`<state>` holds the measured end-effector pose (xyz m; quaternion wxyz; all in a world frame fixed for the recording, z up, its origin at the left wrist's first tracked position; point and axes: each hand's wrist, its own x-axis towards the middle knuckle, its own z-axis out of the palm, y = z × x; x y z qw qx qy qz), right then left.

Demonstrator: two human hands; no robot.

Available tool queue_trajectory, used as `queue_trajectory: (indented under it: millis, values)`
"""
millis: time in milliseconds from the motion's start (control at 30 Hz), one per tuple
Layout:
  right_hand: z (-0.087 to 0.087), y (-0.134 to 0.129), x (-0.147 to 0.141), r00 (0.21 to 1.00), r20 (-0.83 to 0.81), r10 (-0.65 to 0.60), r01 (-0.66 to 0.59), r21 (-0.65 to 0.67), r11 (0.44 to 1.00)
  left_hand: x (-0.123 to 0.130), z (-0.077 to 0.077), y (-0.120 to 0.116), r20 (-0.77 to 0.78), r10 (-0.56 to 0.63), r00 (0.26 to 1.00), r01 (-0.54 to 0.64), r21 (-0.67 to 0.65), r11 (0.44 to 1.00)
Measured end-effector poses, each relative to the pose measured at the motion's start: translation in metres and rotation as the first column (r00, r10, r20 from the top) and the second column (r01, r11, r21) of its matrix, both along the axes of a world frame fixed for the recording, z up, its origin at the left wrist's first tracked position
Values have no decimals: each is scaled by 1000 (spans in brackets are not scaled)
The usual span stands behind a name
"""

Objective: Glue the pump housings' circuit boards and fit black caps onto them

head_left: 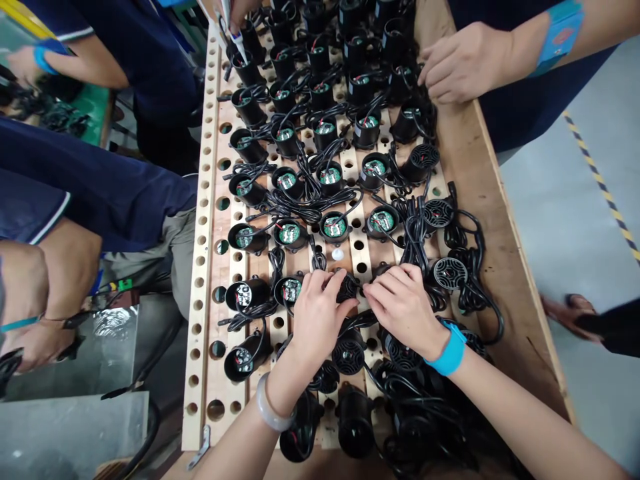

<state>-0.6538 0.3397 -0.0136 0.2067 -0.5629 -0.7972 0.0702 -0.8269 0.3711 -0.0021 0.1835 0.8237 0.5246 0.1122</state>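
Observation:
My left hand (319, 313) has its thumb and fingers bent round the edge of a black round housing with a slotted grille cover (347, 288). Just to the right, my right hand (404, 308) has its fingertips drawn together near that cover. What they pinch is hidden. Beyond my right fingers a black housing (383, 269) is mostly covered by the hand. A small white round piece (338, 255) lies on the board above my left hand. Open housings with green circuit boards, such as this one (334, 228), stand in rows ahead, with coiled black cables (300, 203) between them.
The perforated wooden rack (199, 293) has a raised wooden side (520, 280) at right. A metal tool (201, 448) lies at its near left corner. A co-worker's hand (463, 63) rests at the far right; another person holds a white-and-blue dispenser (239, 47) over a housing.

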Motion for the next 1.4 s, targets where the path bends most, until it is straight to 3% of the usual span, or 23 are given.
queue_trajectory:
  millis: [267,367,433,500,600,667,767,900,1000,1100,1200,1400]
  values:
    - [12,-2,-1,1000,-3,-18,19,33,999,7,12,6,-101,-20,995,14,-64,998]
    - [18,-12,-10,989,-107,-104,89,-135,987,8,14,8,-150,-35,988,23,-79,997]
    - [18,-16,-18,953,-236,-189,83,-395,915,8,15,9,-171,-44,984,31,-75,997]
    - [12,-15,-27,879,-346,-327,47,-621,782,8,16,9,-184,-49,982,37,-67,997]
    - [1,-6,-38,724,-436,-534,-15,-784,620,6,14,9,-199,-66,978,58,-47,997]
    - [-4,-1,-43,625,-473,-621,-54,-820,570,6,12,9,-202,-79,976,74,-31,997]
    - [-8,2,-49,519,-506,-689,-71,-829,555,5,8,7,-207,-82,975,80,-21,997]
    - [-13,-1,-52,447,-506,-738,-59,-840,540,1,2,5,-161,-58,985,55,-23,998]
    - [-16,-2,-54,399,-514,-759,-83,-845,529,-6,-2,7,31,-33,999,37,-118,992]
    - [-18,-2,-55,356,-515,-780,-110,-851,513,-11,-4,12,225,120,967,-58,-262,963]
    - [-18,-2,-56,339,-513,-788,-109,-854,509,-10,-6,18,201,251,947,-182,-308,934]
    - [-20,-3,-60,338,-490,-804,-85,-866,492,-5,-7,31,139,237,962,-175,-356,918]
